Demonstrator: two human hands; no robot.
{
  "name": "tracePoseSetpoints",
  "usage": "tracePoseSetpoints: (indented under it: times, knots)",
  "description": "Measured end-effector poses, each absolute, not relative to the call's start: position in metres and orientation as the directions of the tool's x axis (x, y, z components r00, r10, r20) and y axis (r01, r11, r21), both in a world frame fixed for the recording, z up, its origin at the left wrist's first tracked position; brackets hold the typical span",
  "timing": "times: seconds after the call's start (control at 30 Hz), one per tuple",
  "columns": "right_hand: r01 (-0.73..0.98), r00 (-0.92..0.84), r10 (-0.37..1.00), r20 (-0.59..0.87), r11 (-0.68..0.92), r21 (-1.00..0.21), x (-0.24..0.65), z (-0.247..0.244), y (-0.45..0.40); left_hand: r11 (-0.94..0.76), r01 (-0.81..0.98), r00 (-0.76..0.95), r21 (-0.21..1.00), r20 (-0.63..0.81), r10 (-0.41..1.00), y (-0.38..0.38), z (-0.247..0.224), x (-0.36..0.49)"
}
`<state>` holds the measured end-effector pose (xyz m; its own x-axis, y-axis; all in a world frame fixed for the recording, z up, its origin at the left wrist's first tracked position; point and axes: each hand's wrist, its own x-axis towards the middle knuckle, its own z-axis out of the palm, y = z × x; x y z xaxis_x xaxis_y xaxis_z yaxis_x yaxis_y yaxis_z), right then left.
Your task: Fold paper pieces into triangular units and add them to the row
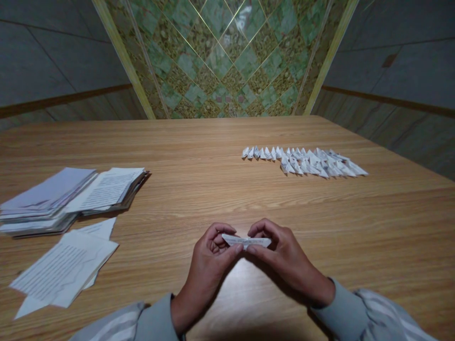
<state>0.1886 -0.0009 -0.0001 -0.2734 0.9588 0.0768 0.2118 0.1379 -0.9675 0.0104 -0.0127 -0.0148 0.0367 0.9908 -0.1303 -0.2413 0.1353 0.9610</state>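
A small folded paper boat (261, 242) with printed lines is held low over the near middle of the table. My left hand (215, 251) grips its left end, the thumb pressed on the near side and the fingers curled behind. At the right end my right hand (280, 248) pinches it the same way. Both thumb tips almost meet at the boat's middle. The curled fingers hide part of its far side.
Several folded paper boats (313, 163) stand in two rows at the far right of the wooden table (192, 189). To the left are a stack of papers (46, 194), an open printed booklet (110, 187) and loose printed sheets (67, 265). A tiled wall (227, 57) rises behind.
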Motion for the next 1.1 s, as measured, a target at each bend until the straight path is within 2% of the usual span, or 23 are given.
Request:
tracePoseSetpoints:
  times: [0.2, 0.37, 0.6, 0.93, 1.0, 1.1]
  knots:
    - [0.233, -0.255, 0.962, 0.093, 0.155, -0.96, 0.188, 0.002, -0.002, 0.179, -0.215, 0.032, 0.96, -0.176, 0.984, -0.011, -0.017, 0.005]
    - [0.237, -0.286, 0.954, 0.092, 0.163, -0.958, 0.186, -0.001, -0.004, 0.216, -0.273, 0.085, 0.938, -0.2, 0.976, -0.01, -0.021, 0.006]
    - [0.229, -0.277, 0.959, 0.059, 0.125, -0.965, 0.188, -0.001, 0.001, 0.22, -0.144, 0.008, 0.965, -0.222, 0.975, -0.006, -0.035, -0.01]
    - [0.054, -0.36, 0.932, -0.026, -0.007, -0.999, 0.199, -0.004, 0.01, 0.178, -0.171, -0.011, 0.969, -0.183, 0.983, 0.006, -0.027, -0.009]
    - [0.077, -0.352, 0.934, -0.051, -0.025, -0.997, 0.201, -0.004, 0.012, 0.155, -0.163, -0.037, 0.974, -0.163, 0.986, 0.008, -0.026, -0.01]
    - [0.201, -0.291, 0.955, -0.053, 0.007, -0.98, 0.203, -0.003, 0.013, 0.139, -0.156, -0.094, 0.978, -0.154, 0.984, 0.009, -0.023, -0.009]
